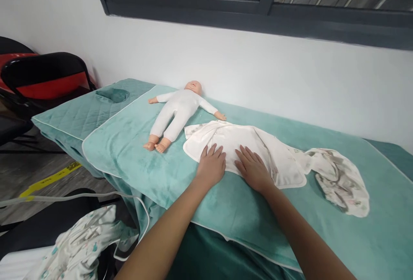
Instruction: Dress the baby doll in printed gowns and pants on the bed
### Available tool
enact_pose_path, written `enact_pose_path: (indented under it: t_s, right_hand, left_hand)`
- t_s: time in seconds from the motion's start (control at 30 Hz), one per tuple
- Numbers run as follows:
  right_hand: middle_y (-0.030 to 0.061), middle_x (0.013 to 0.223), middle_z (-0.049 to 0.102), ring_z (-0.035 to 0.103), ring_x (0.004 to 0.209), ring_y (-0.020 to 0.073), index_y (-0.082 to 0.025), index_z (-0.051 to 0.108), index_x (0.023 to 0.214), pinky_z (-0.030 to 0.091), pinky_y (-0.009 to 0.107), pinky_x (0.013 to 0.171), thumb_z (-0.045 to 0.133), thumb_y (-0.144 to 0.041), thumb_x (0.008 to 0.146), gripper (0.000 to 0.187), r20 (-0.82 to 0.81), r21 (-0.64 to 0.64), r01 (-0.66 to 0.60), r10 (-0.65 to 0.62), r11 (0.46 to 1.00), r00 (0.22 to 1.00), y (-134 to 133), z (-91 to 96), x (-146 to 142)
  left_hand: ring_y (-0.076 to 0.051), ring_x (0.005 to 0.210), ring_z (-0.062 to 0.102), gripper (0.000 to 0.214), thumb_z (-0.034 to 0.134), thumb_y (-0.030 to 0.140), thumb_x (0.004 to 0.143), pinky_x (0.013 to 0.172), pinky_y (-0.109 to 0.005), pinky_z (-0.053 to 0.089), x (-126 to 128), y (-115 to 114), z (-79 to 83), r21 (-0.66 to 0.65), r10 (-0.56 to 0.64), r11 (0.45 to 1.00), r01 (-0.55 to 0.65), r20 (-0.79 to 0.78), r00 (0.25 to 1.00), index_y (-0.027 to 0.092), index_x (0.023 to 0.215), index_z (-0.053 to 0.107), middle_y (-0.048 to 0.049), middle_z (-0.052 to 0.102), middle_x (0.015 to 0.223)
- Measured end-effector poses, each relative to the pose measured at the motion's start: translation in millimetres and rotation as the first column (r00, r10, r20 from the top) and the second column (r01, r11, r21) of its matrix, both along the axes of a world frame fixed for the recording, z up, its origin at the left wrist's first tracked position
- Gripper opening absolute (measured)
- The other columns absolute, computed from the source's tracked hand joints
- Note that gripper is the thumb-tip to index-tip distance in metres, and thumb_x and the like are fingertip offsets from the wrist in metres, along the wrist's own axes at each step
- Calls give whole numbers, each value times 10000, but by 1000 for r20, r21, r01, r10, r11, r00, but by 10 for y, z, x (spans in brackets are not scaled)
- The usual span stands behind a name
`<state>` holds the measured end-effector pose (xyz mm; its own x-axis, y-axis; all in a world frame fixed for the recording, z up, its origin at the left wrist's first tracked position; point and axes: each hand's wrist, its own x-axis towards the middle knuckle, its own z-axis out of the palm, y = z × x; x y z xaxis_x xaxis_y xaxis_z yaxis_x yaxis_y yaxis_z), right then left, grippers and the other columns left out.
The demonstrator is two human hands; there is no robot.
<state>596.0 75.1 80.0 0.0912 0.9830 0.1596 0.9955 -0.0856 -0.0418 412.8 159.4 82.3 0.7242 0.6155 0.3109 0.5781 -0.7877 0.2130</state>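
A white patterned cloth [238,136], which looks like a baby garment or swaddle, is spread on the green bed cover [129,155]. Its right end [345,181] lies bunched and shows a printed pattern. My left hand [211,166] rests flat on the cloth's near left edge, fingers stretched out. Beside it, palm down on the same cloth, my right hand [253,168] has its fingers extended. Beyond the cloth to the left, a baby doll [177,108] in a white suit lies on its back, arms spread and feet toward me.
Black and red folding chairs [48,78] stand at the left. A chair [29,232] at lower left carries another printed cloth [84,241], with a pale cable [97,195] running above it. The bed meets a white wall under a dark window frame [193,4]. The bed's left end has a face hole [112,95].
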Motion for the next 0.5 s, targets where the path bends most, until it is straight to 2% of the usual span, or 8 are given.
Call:
enact_pose_path:
  t_s: [0.37, 0.5]
  right_hand:
    - [90, 1580, 359, 277, 1483, 258, -183, 458, 1460, 290, 499, 1168, 259, -444, 1006, 560, 1, 17, 8, -8, 1000, 1000, 11, -8, -1]
    - [104, 1580, 354, 272, 1486, 260, -180, 458, 1460, 278, 513, 1178, 276, -448, 1003, 561, -72, 13, -4, 5, 1000, 997, -27, 11, -46]
  left_hand:
    - [-268, 1420, 388, 384, 366, 300, 977, 1193, -532, 260, -25, -17, -5, -8, -10, 1000, 10, 13, 1000, 202, 1248, 619, -57, 520, 1479]
    - [-263, 1412, 406, 343, 404, 274, 961, 1204, -541, 236, -21, -28, 43, -105, -19, 994, 26, 73, 997, 218, 1191, 651, -42, 571, 1430]
